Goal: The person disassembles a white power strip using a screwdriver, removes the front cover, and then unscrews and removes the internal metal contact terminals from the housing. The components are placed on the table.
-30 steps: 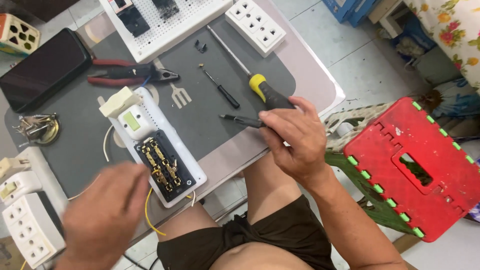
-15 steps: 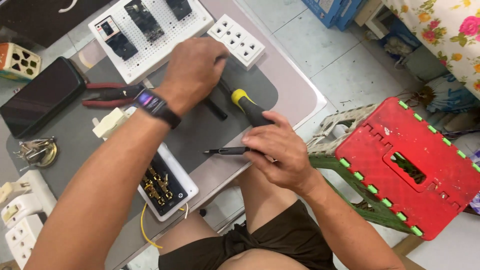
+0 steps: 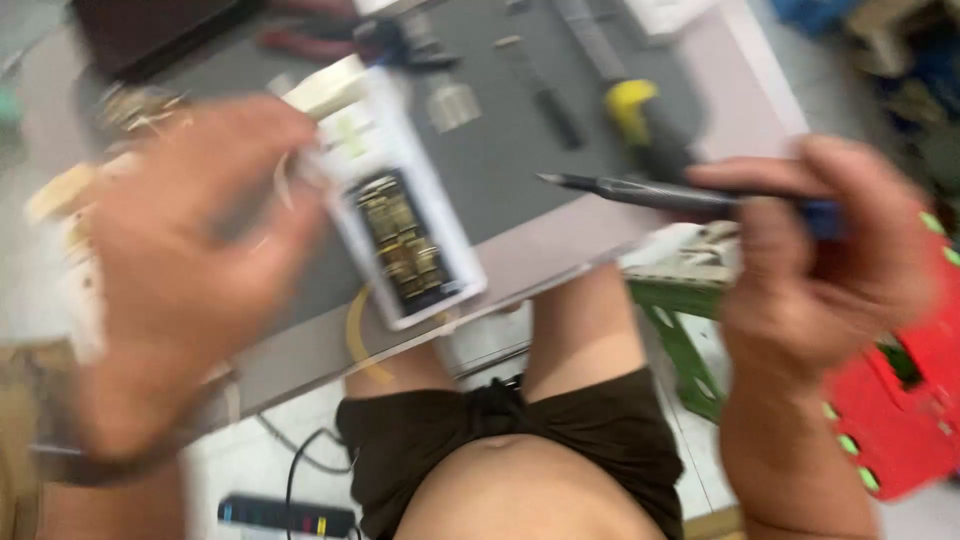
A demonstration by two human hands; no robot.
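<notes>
Both hands work: our left hand [image 3: 190, 270] grips the opened white socket unit [image 3: 405, 225] at its upper-left end on the grey mat [image 3: 520, 180], while our right hand [image 3: 820, 260] pinches a slim screwdriver [image 3: 640, 192] pointing left toward it

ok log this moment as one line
left hand: on opened white socket box | right hand: holds thin dark tool, tip toward box | yellow-handled screwdriver on grey mat | frame blurred
</notes>
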